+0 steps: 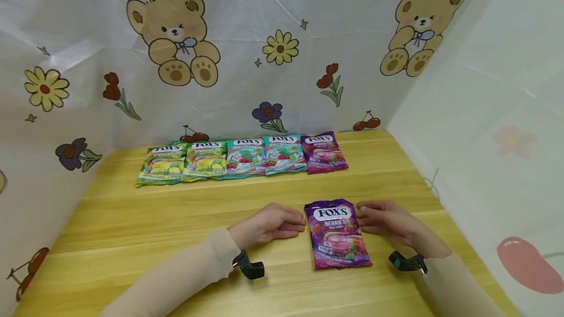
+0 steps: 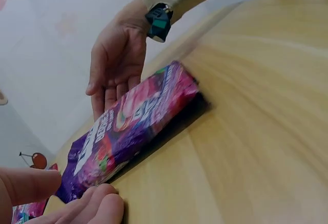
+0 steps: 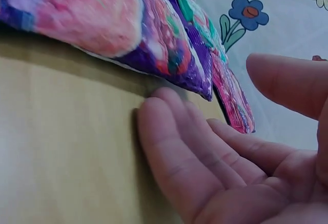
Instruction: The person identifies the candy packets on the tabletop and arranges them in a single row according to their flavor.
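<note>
A purple bag of Fox's Berries candy [image 1: 338,236] lies flat on the wooden table, its printed face up. My left hand [image 1: 278,222] rests at the bag's left edge, fingers nearly straight and pointing at it. On the other side my right hand [image 1: 387,221] lies by the upper right edge with extended fingers. In the left wrist view, the left fingertips [image 2: 105,203] are close against the candy bag [image 2: 136,114]. From the right wrist, the right fingers [image 3: 174,147] reach just beneath the corner of the bag [image 3: 169,34]. Neither thumb pinches it.
Along the table's back edge stands a row of candy bags: green Springtea bags [image 1: 204,160], teal Mint Blossom bags [image 1: 285,154] and one purple Berries bag [image 1: 324,153]. White printed sheets [image 1: 238,72] wall the back and sides of the wooden table [image 1: 176,214].
</note>
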`<state>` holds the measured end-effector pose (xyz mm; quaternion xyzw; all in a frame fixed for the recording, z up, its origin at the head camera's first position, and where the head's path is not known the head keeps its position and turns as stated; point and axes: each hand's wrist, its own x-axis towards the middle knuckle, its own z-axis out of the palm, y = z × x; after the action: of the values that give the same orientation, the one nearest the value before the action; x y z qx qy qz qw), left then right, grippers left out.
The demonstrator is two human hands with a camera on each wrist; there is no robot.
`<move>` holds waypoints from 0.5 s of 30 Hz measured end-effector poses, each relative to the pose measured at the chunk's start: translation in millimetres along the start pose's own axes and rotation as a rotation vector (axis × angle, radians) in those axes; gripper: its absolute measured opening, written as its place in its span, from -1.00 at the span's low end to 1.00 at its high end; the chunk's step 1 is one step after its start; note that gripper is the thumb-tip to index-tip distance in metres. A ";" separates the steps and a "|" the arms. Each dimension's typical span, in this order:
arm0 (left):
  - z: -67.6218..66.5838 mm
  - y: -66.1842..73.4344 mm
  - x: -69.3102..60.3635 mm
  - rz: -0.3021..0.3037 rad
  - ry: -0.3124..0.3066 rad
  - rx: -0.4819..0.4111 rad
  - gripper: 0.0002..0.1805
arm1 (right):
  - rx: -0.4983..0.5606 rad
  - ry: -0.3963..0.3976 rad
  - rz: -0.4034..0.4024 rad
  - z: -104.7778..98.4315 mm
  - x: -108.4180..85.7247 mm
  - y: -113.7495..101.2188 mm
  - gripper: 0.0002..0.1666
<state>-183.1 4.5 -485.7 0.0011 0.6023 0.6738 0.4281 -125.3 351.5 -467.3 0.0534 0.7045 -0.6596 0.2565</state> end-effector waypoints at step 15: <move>22.7 -11.9 -15.6 -0.039 -0.060 -0.002 -0.68 | 0.045 -0.073 0.059 16.3 -20.5 4.7 -0.18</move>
<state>-154.7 12.8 -481.1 0.0092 0.5884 0.6654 0.4592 -100.9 341.9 -462.7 0.0558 0.6777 -0.6689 0.3003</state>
